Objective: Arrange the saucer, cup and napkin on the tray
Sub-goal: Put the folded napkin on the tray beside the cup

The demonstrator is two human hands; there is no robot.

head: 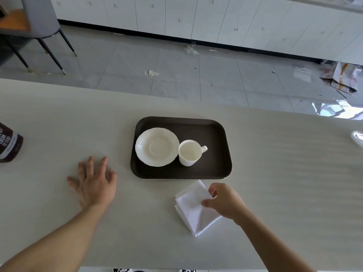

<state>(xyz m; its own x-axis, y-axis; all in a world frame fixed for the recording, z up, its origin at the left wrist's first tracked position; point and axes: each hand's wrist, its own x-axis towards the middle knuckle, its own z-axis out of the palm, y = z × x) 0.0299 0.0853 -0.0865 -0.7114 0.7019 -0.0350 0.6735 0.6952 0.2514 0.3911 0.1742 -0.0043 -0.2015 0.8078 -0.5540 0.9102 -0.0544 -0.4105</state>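
right hand (pixel 224 201) pinches napkin (pixel 194 209) beside tray (pixel 216 169).

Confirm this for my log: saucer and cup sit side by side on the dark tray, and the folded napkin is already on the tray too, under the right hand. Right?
Not quite. The head view shows the napkin lying on the table, just in front of the tray, not on it. The rest holds: saucer and cup sit side by side on the tray, and the right hand is on the napkin.

An unfinished showroom or dining room, by the look. White cabinets (pixel 196 18) line the wall at 12 o'clock. Scraps (pixel 151 73) litter the tiled floor (pixel 121 61); a chair (pixel 37 20) stands at 10 o'clock.
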